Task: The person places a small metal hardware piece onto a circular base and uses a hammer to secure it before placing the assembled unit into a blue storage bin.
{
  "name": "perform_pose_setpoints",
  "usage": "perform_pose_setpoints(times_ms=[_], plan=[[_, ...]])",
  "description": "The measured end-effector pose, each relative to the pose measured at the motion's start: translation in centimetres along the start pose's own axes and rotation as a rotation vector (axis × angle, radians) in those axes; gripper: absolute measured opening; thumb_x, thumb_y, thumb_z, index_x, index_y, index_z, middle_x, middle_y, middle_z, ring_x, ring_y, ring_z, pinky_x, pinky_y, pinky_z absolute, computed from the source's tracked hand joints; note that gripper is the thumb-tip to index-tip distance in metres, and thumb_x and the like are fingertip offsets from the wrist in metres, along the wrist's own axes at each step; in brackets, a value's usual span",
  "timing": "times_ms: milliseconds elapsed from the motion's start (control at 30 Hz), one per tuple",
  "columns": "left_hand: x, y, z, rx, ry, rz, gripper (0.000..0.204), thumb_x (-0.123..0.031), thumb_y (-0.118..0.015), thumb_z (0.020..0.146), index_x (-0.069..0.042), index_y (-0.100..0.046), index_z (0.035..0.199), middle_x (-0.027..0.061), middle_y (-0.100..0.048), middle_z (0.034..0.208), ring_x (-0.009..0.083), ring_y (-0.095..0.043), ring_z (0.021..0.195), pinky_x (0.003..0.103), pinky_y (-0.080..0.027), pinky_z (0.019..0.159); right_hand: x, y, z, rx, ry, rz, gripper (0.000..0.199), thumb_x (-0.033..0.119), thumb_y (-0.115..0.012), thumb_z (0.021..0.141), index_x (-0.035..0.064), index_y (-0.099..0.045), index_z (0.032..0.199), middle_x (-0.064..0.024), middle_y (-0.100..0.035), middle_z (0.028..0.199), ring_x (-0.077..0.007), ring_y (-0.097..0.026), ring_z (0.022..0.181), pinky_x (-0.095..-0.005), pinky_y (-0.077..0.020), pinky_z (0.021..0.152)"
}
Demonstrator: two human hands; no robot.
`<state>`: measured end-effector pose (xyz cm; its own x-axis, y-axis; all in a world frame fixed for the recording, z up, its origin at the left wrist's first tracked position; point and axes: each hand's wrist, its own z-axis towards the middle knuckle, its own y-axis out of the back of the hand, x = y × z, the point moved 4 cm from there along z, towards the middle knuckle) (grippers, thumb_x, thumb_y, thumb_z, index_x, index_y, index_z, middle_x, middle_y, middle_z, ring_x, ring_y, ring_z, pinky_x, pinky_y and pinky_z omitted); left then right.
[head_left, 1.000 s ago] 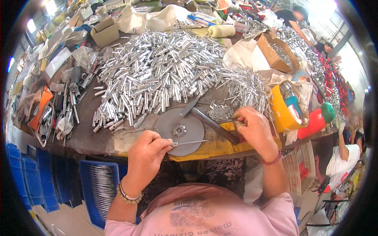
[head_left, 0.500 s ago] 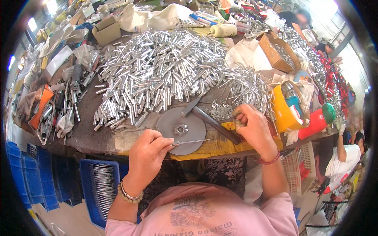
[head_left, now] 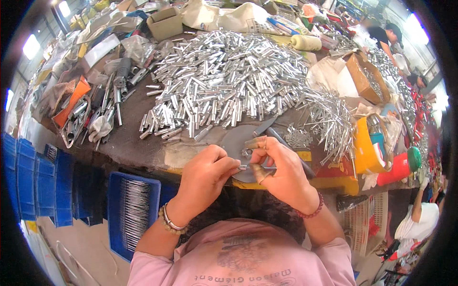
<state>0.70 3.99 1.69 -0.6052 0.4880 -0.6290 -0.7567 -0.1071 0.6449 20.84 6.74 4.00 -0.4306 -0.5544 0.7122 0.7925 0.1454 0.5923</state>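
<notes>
Thin metal rod [head_left: 244, 167]: up between both hands, over the grey disc [head_left: 234, 138]
Blue tray [head_left: 155, 200]: off to the left, slim metal pieces [head_left: 135, 212] stacked inside
Left hand [head_left: 207, 172]: grip's pinching the rod
Right hand [head_left: 286, 171]: fingers curled by the rod, can't tell if that grip's touching it tbh

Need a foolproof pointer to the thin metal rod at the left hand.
On the dark bench, find the big heap of silver tubes, then the grey disc at the near edge. Over the disc's near part, the left hand pinches the thin metal rod. Unlike the loose rods heaped to the right, it's held in fingers.
</notes>
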Motion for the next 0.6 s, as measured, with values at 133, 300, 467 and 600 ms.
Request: perform_pose_setpoints(times_ms=[133, 300, 467, 600], plan=[[-0.1, 0.2, -0.2, -0.009, -0.015, 0.007, 0.016, -0.009, -0.085, 0.089, -0.008, -0.078, 0.103, 0.0094, -0.066, 0.093, 0.0326, -0.069, 0.086, 0.044, -0.054, 0.071, 0.4, -0.9, 0.5, 0.071, -0.027, -0.02, 0.051, -0.008, -0.076, 0.082, 0.0015, -0.061, 0.129, -0.0107, -0.075, 0.095, -0.029, -0.076, 0.089, -0.0401, -0.0612, 0.08], [0.1, 0.3, -0.3, -0.006, -0.01, -0.008, 0.016, -0.009, -0.084, 0.088, -0.008, -0.078, 0.103, 0.0101, -0.065, 0.094, 0.0333, -0.068, 0.088, 0.045, -0.054, 0.072, 0.2, -1.0, 0.6, 0.101, -0.018, -0.034, 0.052, -0.007, -0.078, 0.082, 0.004, -0.061, 0.131, -0.0045, -0.074, 0.094, -0.0193, -0.065, 0.077, -0.0323, -0.0535, 0.07], [0.2, 0.2, -0.4, -0.003, -0.043, 0.004, 0.018, -0.009, -0.084, 0.088, -0.009, -0.076, 0.104, 0.0099, -0.064, 0.095, 0.0339, -0.068, 0.088, 0.045, -0.054, 0.072, 1.8, -0.7, 1.4, 0.173, -0.035, -0.104, 0.046, -0.005, -0.072, 0.085, 0.0025, -0.06, 0.129, -0.0135, -0.074, 0.095, -0.0361, -0.074, 0.093, -0.0463, -0.0596, 0.081], [0.1, 0.1, -0.4, 0.021, -0.053, 0.042, 0.018, -0.008, -0.083, 0.089, -0.009, -0.074, 0.105, 0.0097, -0.063, 0.095, 0.0339, -0.068, 0.088, 0.045, -0.054, 0.072, 3.6, -1.3, 1.9, 0.211, 0.061, -0.336, 0.044, -0.002, -0.069, 0.088, 0.004, -0.059, 0.13, -0.0158, -0.074, 0.104, -0.0386, -0.072, 0.101, -0.0505, -0.0587, 0.083]])
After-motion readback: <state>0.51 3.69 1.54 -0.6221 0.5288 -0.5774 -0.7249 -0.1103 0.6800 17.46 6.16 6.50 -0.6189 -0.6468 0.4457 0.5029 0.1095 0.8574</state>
